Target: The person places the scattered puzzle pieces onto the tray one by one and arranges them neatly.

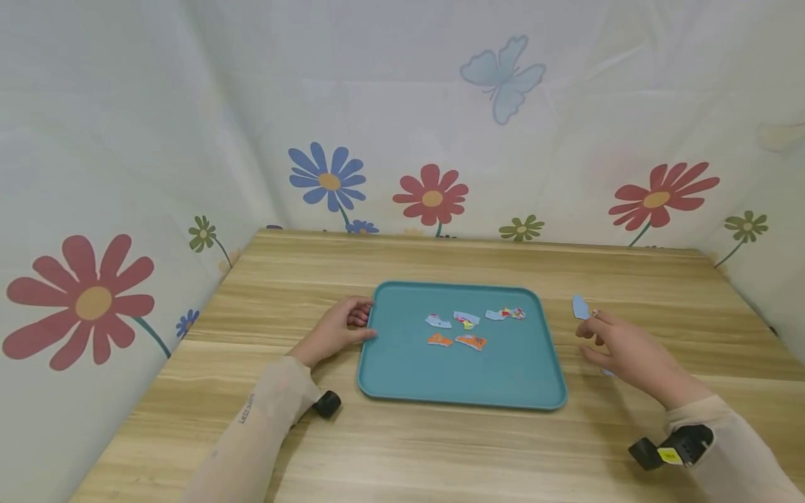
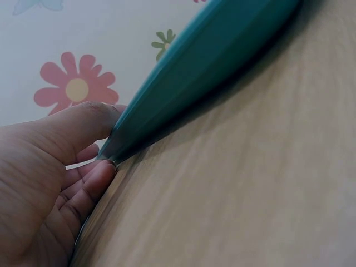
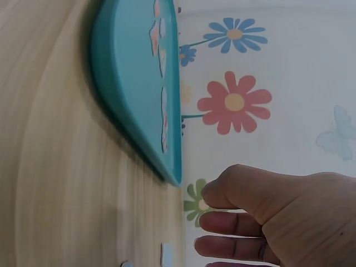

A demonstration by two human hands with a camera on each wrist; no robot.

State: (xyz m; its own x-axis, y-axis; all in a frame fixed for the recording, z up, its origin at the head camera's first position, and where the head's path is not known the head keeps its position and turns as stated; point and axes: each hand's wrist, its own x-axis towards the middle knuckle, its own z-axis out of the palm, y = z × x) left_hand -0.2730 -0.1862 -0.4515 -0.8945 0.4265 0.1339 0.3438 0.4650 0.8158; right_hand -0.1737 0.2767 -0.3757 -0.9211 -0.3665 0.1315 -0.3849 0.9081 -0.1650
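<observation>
A teal tray [image 1: 402, 377] lies on the wooden table, with several small printed paper pieces on it. Two are orange, such as one piece [image 1: 472, 341]; others are pale blue with coloured prints, like the long piece [image 1: 505, 314]. At the tray's left edge, my left hand [image 1: 342, 325] pinches the rim, thumb above and fingers beneath. To the right of the tray my right hand [image 1: 629, 353] hovers over the table, fingers loosely bent and holding nothing. Just beyond its fingertips lies a light blue piece [image 1: 580, 307]. Another blue piece [image 1: 608, 372] is partly hidden below that hand.
The wooden table [image 1: 453, 454] runs back to a white cloth backdrop [image 1: 390, 105] printed with flowers and a butterfly. Both wrists carry small black cameras, one [image 1: 327, 404] on the left and one [image 1: 646, 453] on the right.
</observation>
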